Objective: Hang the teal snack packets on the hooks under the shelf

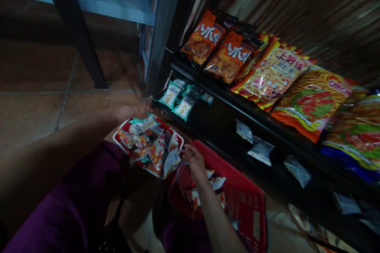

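My left hand (132, 111) reaches to the far edge of a small red tray (119, 139) heaped with several snack packets (150, 150); its fingers curl at a green-and-white packet there, though the grip is dim. My right hand (193, 161) is curled at the near right side of the heap, fingers pinched at a packet beside the rim of a red plastic basket (243, 193). That basket holds a few more packets (215, 183). Both forearms stretch forward over purple-clad knees.
A dark low shelf (219, 99) runs along the right, with large orange and yellow snack bags (273, 73) on top and small teal packets (178, 101) below. Small clear packets (261, 151) lie on the lower board. A dark post (74, 27) stands on the tiled floor at left.
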`<state>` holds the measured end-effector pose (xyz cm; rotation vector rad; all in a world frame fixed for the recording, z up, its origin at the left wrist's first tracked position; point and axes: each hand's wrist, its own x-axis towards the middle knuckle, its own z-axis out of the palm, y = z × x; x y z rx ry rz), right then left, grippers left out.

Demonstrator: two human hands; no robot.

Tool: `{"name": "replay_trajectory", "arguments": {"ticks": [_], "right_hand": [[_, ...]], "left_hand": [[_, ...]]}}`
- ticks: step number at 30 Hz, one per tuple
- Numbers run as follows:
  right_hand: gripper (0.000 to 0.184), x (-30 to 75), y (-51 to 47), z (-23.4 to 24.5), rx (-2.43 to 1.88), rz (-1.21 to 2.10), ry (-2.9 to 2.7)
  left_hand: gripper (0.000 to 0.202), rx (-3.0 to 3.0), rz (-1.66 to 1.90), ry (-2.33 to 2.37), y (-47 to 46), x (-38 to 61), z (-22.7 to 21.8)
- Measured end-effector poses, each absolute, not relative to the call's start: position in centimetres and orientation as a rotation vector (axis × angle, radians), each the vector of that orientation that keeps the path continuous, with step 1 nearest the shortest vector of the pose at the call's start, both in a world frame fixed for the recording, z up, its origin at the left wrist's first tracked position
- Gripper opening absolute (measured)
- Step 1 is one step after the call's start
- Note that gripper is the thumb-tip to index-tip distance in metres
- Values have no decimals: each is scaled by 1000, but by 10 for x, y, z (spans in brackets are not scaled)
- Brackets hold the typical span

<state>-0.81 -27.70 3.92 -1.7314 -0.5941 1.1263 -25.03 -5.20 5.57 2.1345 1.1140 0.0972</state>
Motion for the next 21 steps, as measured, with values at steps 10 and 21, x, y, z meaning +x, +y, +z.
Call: {"name": "replay_trajectory", "arguments": {"ticks": [10, 21], "right_hand": [[52, -10, -273, 80, -1193, 1417, -376], [29, 53, -307, 66, -1179, 1055, -80]], "left_hand": [[22, 1088, 684, 1129, -117, -179, 143], [30, 891, 367, 918, -196, -117, 106]]}}
